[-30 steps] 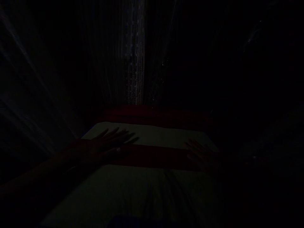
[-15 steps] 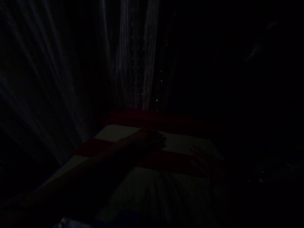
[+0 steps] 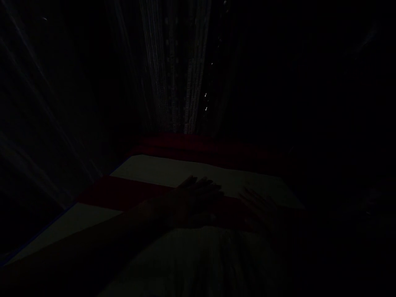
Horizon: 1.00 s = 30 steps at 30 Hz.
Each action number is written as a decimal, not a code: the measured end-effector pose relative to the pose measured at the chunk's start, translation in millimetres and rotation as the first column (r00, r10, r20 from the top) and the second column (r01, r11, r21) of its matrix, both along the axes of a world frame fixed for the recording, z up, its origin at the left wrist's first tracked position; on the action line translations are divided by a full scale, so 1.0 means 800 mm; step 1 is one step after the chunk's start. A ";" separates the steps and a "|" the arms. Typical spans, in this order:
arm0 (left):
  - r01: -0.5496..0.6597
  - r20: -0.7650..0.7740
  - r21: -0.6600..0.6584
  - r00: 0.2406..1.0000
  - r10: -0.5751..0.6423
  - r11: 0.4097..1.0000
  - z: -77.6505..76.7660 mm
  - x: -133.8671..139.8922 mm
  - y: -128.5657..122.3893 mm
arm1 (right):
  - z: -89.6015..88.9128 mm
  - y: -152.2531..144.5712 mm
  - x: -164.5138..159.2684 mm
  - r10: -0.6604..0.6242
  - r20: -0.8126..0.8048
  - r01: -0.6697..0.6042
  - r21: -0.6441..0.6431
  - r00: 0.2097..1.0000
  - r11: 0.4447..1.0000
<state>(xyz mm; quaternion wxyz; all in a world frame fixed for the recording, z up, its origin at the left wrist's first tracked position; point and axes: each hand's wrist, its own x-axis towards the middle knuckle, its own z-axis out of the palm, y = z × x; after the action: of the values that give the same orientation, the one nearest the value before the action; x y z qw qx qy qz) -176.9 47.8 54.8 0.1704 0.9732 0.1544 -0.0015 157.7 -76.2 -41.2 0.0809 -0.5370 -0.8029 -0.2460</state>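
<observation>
Head view is super dark, but you can make out one pale folded cloth with red bands [image 3: 173, 171] spread flat, two red bands countable. Left hand [image 3: 198, 194] lies palm-down on the nearer red band [image 3: 123, 192], fingers stretched out flat, gripping nothing. Right hand [image 3: 261, 206] rests flat just beside it on the same band, also holding nothing. One pale pleated curtain [image 3: 176, 82] hangs behind the cloth.

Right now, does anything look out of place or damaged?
Nothing stands out, though the frame is very dark. Left hand and right hand lie flat on the red-striped pale cloth.
</observation>
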 end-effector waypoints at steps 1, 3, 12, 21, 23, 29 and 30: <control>0.004 -0.007 0.004 1.000 -0.004 1.000 0.001 -0.002 0.000 | -0.004 0.001 0.006 0.003 0.023 -0.004 0.020 1.000 1.000; 0.001 -0.032 0.002 0.999 -0.001 1.000 0.002 -0.005 -0.001 | -0.009 0.002 0.016 0.003 0.032 -0.004 0.030 0.999 1.000; -0.009 0.025 0.048 1.000 0.008 0.999 0.011 -0.008 -0.002 | -0.008 0.001 0.032 -0.083 0.044 0.084 -0.034 0.996 0.996; -0.052 -0.038 0.007 0.998 0.053 0.999 -0.004 -0.006 0.008 | -0.013 0.010 0.042 0.000 -0.019 -0.001 -0.065 1.000 0.998; -0.055 -0.009 0.031 0.998 0.055 0.998 -0.005 -0.006 0.008 | -0.014 0.009 0.043 -0.024 -0.042 0.021 -0.078 0.999 0.997; -0.058 -0.028 -0.003 0.998 0.058 0.998 -0.005 -0.007 0.008 | -0.027 0.019 0.082 -0.023 0.033 0.026 -0.105 0.999 0.994; -0.059 -0.034 -0.003 0.998 0.059 0.998 -0.006 -0.006 0.009 | -0.029 0.020 0.087 -0.044 0.039 0.048 -0.122 0.998 0.991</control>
<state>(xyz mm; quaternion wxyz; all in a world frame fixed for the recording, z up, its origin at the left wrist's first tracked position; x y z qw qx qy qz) -182.1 55.0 49.9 0.1696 0.9678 0.1857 -0.0132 227.3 -60.0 -64.3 0.0275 -0.5549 -0.8052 -0.2074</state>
